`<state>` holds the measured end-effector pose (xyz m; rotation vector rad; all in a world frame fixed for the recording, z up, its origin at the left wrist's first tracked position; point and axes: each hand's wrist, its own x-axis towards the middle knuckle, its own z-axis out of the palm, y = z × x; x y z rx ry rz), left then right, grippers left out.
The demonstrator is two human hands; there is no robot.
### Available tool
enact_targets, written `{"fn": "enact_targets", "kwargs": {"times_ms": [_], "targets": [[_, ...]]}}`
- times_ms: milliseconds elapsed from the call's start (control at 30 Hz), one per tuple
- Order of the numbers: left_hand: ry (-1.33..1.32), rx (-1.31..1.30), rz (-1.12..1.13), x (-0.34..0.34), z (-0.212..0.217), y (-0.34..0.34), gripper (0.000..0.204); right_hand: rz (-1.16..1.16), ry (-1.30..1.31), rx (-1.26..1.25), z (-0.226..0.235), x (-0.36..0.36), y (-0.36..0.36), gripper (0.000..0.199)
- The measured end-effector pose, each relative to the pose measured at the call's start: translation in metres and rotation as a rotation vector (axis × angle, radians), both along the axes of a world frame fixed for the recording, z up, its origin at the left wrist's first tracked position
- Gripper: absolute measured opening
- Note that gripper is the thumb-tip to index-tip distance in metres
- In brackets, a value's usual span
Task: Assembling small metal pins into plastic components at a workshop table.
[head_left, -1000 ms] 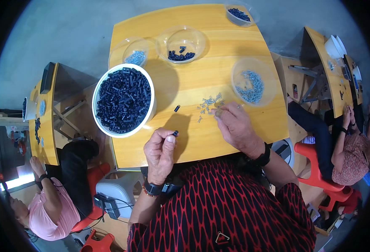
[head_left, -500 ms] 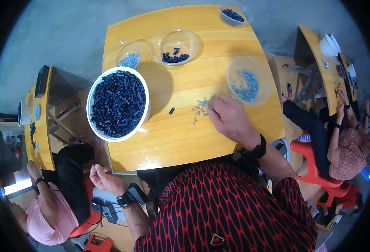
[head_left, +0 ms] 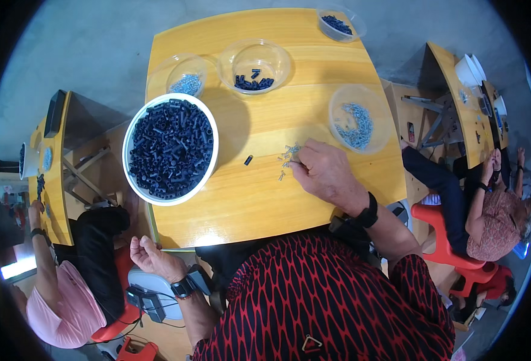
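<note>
My right hand [head_left: 330,174] is over the table, thumb and fingertips pinched together at the edge of a small loose pile of tiny silvery screw-like pieces [head_left: 288,153]. Whatever sits between those fingertips is too small to make out. Left of the pile lies a single short black tube [head_left: 248,160]. My left hand [head_left: 157,260] is just off the table's front left edge, palm turned up and fingers curled; what they hold, if anything, does not show. A large white bucket [head_left: 170,201] full of black tubes stands on the table's left side.
On the yellow table [head_left: 217,224], a clear bowl [head_left: 254,54] holds several black tubes. Two clear tubs, one right [head_left: 342,99] and one far left [head_left: 184,63], contain silvery pieces. Another tub [head_left: 336,27] with dark pieces stands at the far right corner. People sit at neighbouring tables.
My right hand has shifted slightly left and down, staying at the pile. My left hand's fingers have curled in, and the dark speck at its fingertips no longer shows.
</note>
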<state>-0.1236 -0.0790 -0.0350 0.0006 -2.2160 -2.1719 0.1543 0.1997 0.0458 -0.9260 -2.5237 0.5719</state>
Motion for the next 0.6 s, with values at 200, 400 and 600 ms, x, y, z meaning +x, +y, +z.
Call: {"fn": "enact_targets", "kwargs": {"times_ms": [200,400,600], "targets": [[0.238,-0.089,-0.042,0.026,0.034,0.020,0.027,-0.002,0.009,-0.006,-0.003,-0.004,0.001,0.012],[0.359,-0.074,-0.258,0.054,0.050,0.038,0.021,0.033,0.072,-0.053,-0.002,0.002,0.002,0.013],[0.299,-0.044,-0.768,0.083,0.058,0.064,0.009,0.076,0.060,-0.062,0.006,0.011,0.000,0.015]]}}
